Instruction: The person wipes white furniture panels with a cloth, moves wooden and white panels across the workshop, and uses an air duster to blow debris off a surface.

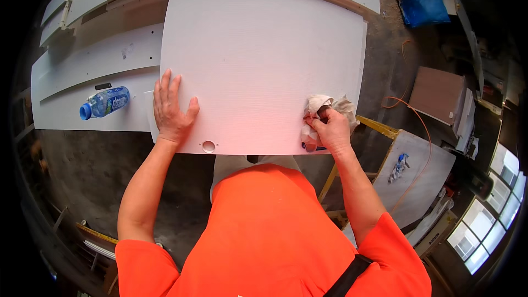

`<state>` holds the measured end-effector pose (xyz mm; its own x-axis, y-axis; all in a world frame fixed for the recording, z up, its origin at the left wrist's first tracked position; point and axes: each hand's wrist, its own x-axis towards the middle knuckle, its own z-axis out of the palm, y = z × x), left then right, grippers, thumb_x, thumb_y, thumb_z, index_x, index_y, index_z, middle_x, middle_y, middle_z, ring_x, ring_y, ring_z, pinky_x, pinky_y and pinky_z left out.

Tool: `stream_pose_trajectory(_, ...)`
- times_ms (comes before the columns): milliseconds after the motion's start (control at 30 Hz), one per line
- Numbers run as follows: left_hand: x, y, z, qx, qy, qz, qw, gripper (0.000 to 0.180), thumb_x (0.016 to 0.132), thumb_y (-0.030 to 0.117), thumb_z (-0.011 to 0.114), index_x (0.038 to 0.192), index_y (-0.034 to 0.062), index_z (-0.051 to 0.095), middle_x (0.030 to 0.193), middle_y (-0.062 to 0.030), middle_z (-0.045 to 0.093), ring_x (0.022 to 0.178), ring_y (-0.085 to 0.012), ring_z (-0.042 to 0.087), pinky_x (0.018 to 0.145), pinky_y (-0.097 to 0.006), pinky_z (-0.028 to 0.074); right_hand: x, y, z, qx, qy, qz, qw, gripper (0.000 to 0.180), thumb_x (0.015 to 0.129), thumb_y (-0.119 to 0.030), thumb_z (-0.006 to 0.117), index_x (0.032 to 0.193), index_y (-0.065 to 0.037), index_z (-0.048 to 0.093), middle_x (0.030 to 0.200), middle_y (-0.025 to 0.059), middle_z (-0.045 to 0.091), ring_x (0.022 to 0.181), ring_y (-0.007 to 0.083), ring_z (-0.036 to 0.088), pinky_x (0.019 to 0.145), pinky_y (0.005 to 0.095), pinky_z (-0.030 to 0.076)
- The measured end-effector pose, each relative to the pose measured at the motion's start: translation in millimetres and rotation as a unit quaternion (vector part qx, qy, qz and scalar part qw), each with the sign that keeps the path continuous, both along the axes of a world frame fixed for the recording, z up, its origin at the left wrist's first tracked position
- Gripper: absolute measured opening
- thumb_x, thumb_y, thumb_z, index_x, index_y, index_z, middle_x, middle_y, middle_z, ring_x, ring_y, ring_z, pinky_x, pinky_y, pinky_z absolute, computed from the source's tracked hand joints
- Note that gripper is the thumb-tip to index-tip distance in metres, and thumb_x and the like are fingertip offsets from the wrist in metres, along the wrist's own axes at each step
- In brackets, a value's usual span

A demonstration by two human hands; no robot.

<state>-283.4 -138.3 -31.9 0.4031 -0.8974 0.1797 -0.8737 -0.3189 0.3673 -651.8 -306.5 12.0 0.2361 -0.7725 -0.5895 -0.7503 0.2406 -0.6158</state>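
Observation:
A large white panel (258, 49) lies flat in front of me, with a round hole (208, 146) near its front edge. My left hand (171, 111) rests on the panel's left edge, fingers stretched out and holding nothing. At the front right corner, my right hand (334, 129) is closed around a crumpled, off-white cloth (317, 103), which is pressed against the panel. Part of the cloth is hidden under the hand. Something small, dark and blue shows beneath it by the edge, too unclear to name.
To the left, a clear plastic bottle (107, 102) with a blue cap lies on other white boards (82, 124). Right of the panel are a yellow frame (378, 126), an orange cord (422, 114), a stack of brown boards (437, 93) and a blue plastic bag (423, 11).

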Motion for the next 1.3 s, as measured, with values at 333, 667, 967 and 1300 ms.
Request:
stream_pose_trajectory(333,-2,-3,0,0.007,0.011,0.014,1.0,0.068,0.08,0.034,0.069,0.14,0.0081,0.05,0.156,-0.011,0.038,0.139,-0.0449,0.037,0.114,-0.052,0.035,25,0,12,-0.058,0.053,0.121,0.99,0.022,0.08,-0.023,0.073,0.084,-0.002,0.071,0.077,0.0179,0.068,0.076,0.0359,0.067,0.072,0.0436,0.053)
stream_pose_trajectory(667,-2,-1,-1,0.015,0.012,0.028,0.999,0.069,0.081,0.036,0.068,0.141,0.0089,0.049,0.158,-0.0093,0.036,0.142,-0.043,0.035,0.114,-0.051,0.035,27,-4,24,-0.037,0.132,0.215,0.967,0.015,0.084,-0.019,0.073,0.091,-0.006,0.076,0.085,0.0132,0.074,0.083,0.0256,0.073,0.076,0.0362,0.056)
stream_pose_trajectory(967,-2,1,-5,0.014,0.02,0.032,0.999,0.071,0.081,0.037,0.069,0.143,0.0105,0.048,0.158,-0.0083,0.036,0.142,-0.0425,0.034,0.114,-0.051,0.034,28,-10,25,0.002,0.109,0.184,0.977,0.019,0.083,-0.022,0.073,0.093,-0.007,0.078,0.083,0.0136,0.074,0.078,0.0279,0.072,0.072,0.0376,0.056)
stream_pose_trajectory(1300,-2,5,-6,0.01,0.016,0.034,0.999,0.07,0.081,0.037,0.069,0.142,0.0107,0.048,0.158,-0.0085,0.035,0.142,-0.0423,0.035,0.114,-0.051,0.035,27,0,20,0.004,0.086,0.177,0.981,0.01,0.086,-0.013,0.072,0.091,-0.004,0.072,0.091,0.0101,0.076,0.081,0.0193,0.074,0.075,0.0358,0.058)
